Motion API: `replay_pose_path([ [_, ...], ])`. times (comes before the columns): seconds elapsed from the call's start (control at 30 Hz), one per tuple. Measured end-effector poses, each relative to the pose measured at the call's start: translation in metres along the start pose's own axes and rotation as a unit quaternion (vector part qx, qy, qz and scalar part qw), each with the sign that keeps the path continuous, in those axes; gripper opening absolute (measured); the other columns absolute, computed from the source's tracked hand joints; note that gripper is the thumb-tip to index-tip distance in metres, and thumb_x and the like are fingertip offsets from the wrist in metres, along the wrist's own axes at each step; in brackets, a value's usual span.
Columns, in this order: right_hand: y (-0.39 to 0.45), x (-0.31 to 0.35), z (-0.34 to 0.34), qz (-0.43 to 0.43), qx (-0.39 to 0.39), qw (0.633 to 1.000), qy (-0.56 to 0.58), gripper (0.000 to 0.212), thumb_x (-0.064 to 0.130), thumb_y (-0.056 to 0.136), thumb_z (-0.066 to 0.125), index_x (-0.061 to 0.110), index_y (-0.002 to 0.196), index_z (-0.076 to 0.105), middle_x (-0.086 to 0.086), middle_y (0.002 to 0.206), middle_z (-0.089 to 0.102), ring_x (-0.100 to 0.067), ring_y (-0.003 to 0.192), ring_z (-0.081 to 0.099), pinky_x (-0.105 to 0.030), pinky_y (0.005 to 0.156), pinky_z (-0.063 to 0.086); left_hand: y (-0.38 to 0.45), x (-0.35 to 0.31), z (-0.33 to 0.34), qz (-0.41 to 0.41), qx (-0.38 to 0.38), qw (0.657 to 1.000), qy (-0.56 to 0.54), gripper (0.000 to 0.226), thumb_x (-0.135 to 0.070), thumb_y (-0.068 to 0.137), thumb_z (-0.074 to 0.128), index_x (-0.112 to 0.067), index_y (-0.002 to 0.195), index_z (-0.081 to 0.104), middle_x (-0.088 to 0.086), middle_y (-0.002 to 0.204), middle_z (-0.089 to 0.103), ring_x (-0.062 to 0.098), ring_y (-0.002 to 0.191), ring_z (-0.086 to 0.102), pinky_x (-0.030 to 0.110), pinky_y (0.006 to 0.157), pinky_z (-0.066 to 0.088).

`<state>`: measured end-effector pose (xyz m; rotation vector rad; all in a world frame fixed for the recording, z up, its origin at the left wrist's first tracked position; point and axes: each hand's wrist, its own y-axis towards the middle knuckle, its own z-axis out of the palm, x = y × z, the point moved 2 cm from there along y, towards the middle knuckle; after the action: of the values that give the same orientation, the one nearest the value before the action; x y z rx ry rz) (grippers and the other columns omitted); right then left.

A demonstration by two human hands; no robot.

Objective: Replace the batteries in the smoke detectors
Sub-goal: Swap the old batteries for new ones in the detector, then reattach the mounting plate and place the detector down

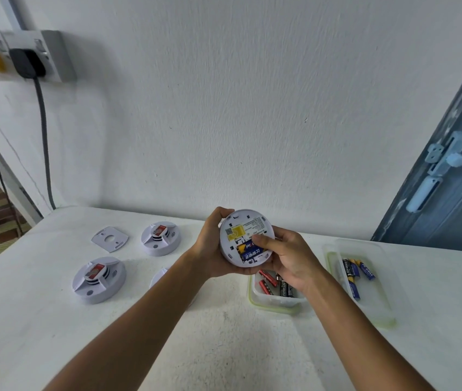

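I hold a round white smoke detector [243, 224] above the table, its back facing me. My left hand [210, 244] grips its left rim. My right hand [286, 258] holds its right side, and the thumb presses on a blue battery [248, 251] in the open compartment. Two more white detectors [98, 279] [160, 238] lie on the table at the left. Part of another detector [158, 276] shows behind my left forearm.
A white mounting plate [109, 239] lies at the back left. A clear tub [276, 301] holds red and black batteries; a clear lid or tray [376, 292] on the right holds blue ones [355, 273]. A blue door stands at the right; cables hang from a wall socket at the left.
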<state>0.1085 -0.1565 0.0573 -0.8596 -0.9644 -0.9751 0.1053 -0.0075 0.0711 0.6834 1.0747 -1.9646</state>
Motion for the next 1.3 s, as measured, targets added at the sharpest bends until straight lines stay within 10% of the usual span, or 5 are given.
replay_pose_path([
  [0.8, 0.013, -0.016, 0.033, 0.046, 0.104, 0.992, -0.062, 0.040, 0.022, 0.077, 0.070, 0.009, 0.114, 0.065, -0.014, 0.109, 0.071, -0.031, 0.101, 0.067, -0.043, 0.089, 0.054, -0.027, 0.005, -0.041, 0.031, -0.057, 0.994, -0.090, 0.053, -0.047, 0.086, 0.037, -0.011, 0.090, 0.076, 0.017, 0.090, 0.070, 0.034, 0.085, 0.062, 0.041, 0.073, 0.050],
  [1.03, 0.061, -0.034, 0.121, -0.051, -0.062, 0.989, -0.125, 0.007, 0.015, 0.089, 0.064, 0.015, 0.096, 0.066, -0.009, 0.095, 0.070, -0.027, 0.095, 0.066, -0.039, 0.087, 0.055, -0.064, -0.043, -0.142, 0.093, -0.051, 0.982, -0.158, 0.057, -0.046, 0.078, 0.049, -0.009, 0.117, 0.066, 0.025, 0.123, 0.063, 0.046, 0.115, 0.054, 0.057, 0.090, 0.048],
  [1.3, 0.153, -0.095, 0.263, -0.106, -0.025, 0.905, -0.412, 0.023, 0.007, 0.087, 0.061, 0.012, 0.107, 0.069, 0.002, 0.103, 0.067, -0.014, 0.093, 0.062, -0.024, 0.081, 0.045, -0.108, -0.088, -0.317, 0.170, -0.052, 0.962, -0.207, 0.074, -0.040, 0.073, 0.066, -0.006, 0.137, 0.048, 0.029, 0.140, 0.048, 0.050, 0.126, 0.047, 0.062, 0.090, 0.049],
])
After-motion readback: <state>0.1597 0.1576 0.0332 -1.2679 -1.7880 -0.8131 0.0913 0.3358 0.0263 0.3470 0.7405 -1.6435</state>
